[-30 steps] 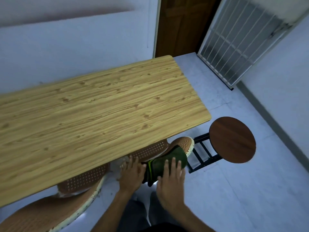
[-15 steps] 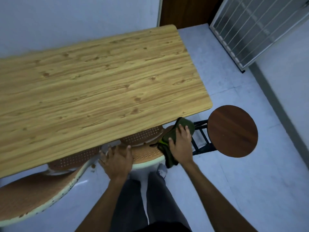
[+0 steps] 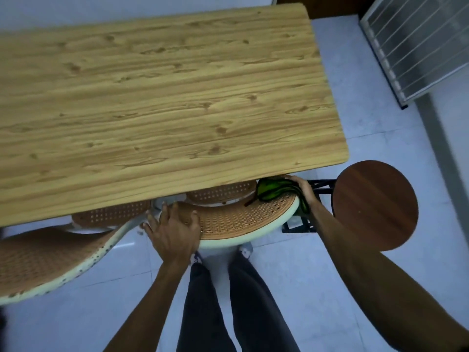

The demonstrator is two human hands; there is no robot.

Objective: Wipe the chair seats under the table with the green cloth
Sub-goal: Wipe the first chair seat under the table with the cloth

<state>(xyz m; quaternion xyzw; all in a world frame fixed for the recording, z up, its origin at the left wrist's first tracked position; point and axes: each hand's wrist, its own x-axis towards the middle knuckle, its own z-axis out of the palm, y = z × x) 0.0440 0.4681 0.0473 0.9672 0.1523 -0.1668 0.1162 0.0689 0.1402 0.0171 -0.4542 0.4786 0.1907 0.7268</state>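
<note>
Left hand [image 3: 175, 231] lies spread, fingers flat on the near-left rim of the woven chair seat [image 3: 241, 219], steadying it. Right hand [image 3: 303, 190] clutches the green cloth [image 3: 272, 190] at the seat's far-right edge under the bench [image 3: 152, 97]. Wiping is mid-stroke; next, likely a sweep leftward across the weave.

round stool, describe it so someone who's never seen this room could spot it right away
Find the long wooden table; go to its near right corner. Just beyond it, on the tiled floor, stands the stool. Its seat is a smooth, dark brown disc on a black frame, unlike the perforated, pale-rimmed orange chairs tucked under the table.
</note>
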